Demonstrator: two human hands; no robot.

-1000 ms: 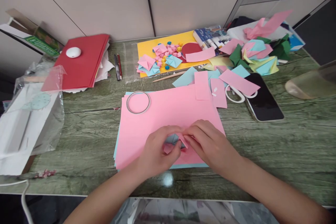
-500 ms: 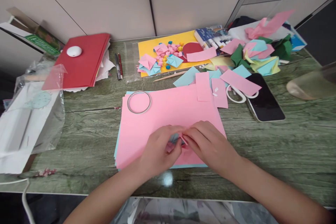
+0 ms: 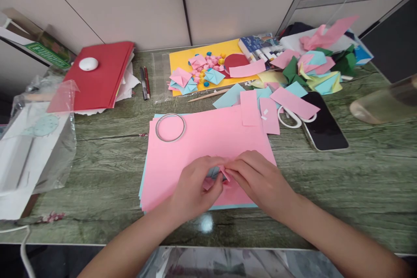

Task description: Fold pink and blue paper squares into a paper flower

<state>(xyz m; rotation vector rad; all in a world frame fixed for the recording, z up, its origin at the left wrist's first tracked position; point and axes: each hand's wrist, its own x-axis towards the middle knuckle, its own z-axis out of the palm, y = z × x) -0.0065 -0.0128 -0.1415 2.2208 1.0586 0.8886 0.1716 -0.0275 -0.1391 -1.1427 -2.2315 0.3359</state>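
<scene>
Over the near part of the pink-topped paper stack (image 3: 192,143), right of its middle: small folded paper piece (image 3: 214,173), pink and light blue, between both hands. Left hand (image 3: 198,184) is curled narrow around it, thumb bent in toward a pink flap (image 3: 225,174). Right hand (image 3: 262,182) has fingertips pinched together on the piece from the other side. Fingertips of the two hands nearly meet.

Stack sits close to the table's front edge, with a strip of bare table (image 3: 107,182) between; both forearms cross that edge. Silver ring (image 3: 170,140) lies flat on the stack's far left corner, well apart from the hands. Pink slip (image 3: 249,110) overhangs the far right edge. Free room: bare tabletop left of the stack (out to the plastic bag (image 3: 67,169)) and right of the right hand, below the phone (image 3: 327,132). Far side is tight: loose slips, a wooden stick (image 3: 208,95), then a yellow sheet (image 3: 178,63) with folded bits on it.

Hard to read: fingers cover most of the folded piece, so its full shape and whether it touches the stack, can't tell. Right thumb contact is partly hidden too. Scissors (image 3: 297,120) show white handles only (blades under a pink strip (image 3: 295,102)). Clear vessel (image 3: 378,106) is cut off at the right, white cable (image 3: 24,254) at the bottom.
</scene>
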